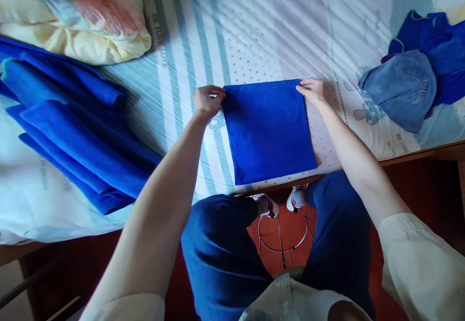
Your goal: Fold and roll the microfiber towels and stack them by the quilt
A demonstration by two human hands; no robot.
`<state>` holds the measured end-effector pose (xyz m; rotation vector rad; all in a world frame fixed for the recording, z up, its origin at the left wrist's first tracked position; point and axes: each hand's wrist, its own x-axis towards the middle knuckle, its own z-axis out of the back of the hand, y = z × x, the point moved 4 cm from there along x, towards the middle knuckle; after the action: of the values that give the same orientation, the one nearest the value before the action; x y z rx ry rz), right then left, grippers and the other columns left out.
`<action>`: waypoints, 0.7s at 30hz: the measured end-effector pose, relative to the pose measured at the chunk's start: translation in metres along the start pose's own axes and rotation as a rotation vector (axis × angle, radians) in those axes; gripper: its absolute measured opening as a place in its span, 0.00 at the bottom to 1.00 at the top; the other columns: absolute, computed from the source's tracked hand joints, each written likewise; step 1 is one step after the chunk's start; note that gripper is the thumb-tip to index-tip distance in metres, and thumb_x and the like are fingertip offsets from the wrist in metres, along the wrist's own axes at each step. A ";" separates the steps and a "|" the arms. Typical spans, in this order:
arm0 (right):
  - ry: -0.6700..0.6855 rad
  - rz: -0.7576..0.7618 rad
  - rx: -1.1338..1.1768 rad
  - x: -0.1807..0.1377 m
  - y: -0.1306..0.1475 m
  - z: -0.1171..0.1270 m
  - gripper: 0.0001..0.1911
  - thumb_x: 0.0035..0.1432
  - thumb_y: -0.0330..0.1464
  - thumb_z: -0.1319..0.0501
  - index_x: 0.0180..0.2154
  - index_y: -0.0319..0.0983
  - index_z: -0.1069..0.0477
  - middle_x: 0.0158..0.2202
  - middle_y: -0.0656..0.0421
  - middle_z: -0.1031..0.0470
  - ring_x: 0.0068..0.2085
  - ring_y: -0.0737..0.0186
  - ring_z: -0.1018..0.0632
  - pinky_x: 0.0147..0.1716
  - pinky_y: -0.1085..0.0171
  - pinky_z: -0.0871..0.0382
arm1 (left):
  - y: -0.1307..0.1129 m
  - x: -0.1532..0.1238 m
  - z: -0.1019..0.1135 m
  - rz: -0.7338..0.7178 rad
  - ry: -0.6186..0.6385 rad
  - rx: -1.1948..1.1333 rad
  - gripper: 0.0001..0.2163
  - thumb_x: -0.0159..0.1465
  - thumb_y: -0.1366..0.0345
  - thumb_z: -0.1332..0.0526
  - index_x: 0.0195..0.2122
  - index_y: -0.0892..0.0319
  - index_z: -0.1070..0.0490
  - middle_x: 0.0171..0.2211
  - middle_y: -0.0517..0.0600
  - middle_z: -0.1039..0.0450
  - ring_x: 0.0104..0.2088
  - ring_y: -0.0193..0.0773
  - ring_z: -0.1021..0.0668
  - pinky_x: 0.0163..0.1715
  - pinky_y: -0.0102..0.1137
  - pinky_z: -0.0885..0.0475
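Observation:
A blue cloth [271, 132] lies flat in a near-square shape at the bed's front edge, with a stitched hem along its far side. My left hand [209, 100] pinches its far left corner between thumb and fingers. At the far right corner, my right hand [313, 90] has its fingertips closed on the cloth's edge. Both forearms reach forward on either side of it. The cloth looks smooth, and its underside is hidden.
Folded blue fabric [83, 132] is piled at left, below a yellow patterned quilt [105, 16]. A grey-blue cap [403, 88] rests against crumpled blue clothing [446, 64] at right. The patterned bed sheet [261, 35] ends at a wooden bed edge [425, 154] above my knees.

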<state>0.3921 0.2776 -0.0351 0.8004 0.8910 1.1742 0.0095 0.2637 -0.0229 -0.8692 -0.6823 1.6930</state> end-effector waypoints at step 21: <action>0.029 0.227 -0.418 0.018 0.023 0.013 0.12 0.65 0.41 0.30 0.46 0.41 0.16 0.39 0.52 0.14 0.48 0.48 0.13 0.58 0.48 0.19 | -0.004 0.045 -0.003 -0.244 0.114 0.283 0.16 0.66 0.50 0.37 0.46 0.54 0.18 0.41 0.51 0.22 0.52 0.49 0.19 0.64 0.41 0.27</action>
<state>0.3974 0.2989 -0.0121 0.5512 0.5562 1.5125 0.0063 0.3085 -0.0309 -0.6485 -0.4377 1.4655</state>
